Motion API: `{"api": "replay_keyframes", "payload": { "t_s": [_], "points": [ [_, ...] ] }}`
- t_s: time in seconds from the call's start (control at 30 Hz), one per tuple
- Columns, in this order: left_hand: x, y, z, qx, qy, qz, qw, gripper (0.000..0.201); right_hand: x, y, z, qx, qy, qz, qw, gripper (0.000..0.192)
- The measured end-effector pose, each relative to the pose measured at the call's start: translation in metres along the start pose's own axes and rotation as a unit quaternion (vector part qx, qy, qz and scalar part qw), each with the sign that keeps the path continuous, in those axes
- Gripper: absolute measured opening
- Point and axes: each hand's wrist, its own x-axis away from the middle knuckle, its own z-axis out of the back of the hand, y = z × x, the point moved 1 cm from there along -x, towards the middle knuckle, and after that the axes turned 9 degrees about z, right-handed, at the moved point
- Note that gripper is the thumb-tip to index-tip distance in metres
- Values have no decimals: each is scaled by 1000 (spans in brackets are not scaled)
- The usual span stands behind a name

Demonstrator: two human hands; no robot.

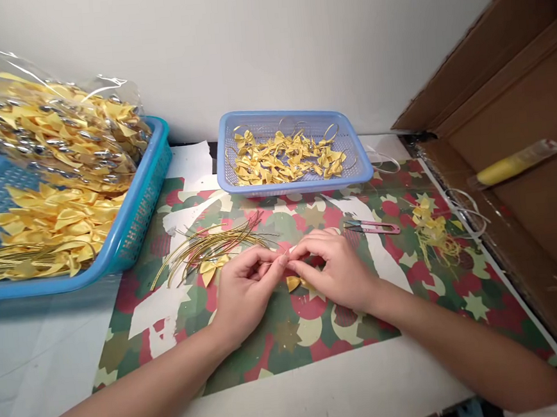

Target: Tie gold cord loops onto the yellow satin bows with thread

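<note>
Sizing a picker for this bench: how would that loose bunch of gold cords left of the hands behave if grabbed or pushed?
The gold cords are thin long strands lying in gentle curves, so probably floppy and very light. They fan out loose, with no tie visible, so a push would likely scatter them rather than move the bunch. A yellow bow lies at their near end and may drag along.

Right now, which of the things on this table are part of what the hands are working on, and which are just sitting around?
In use:
left hand and right hand, pinching a small yellow ribbon bow
gold cords
tray of finished bows
big tray of loose bows

Lying about:
thread snips
yellow trimmings
yellow tube
</note>
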Motion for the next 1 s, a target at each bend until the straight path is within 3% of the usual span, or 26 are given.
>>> {"api": "replay_keyframes", "payload": {
  "t_s": [0.1, 0.2, 0.3, 1.0],
  "points": [
    [0, 1, 0, 16, 10, 10, 1000, 20, 1, 5, -2, -114, 1, -65, 991, 12],
    [-1, 2, 0, 24, 2, 13, 1000, 21, 2, 12, -5, -272, -11, -156, 950, 16],
    [-1, 3, 0, 34, -15, 10, 999, 22, 2, 17, -6, -340, -16, -180, 923, 19],
    [-1, 7, 1, 17, -35, 21, 999, 21, -2, 12, 1, -282, -47, -210, 935, 17]
  ]
}}
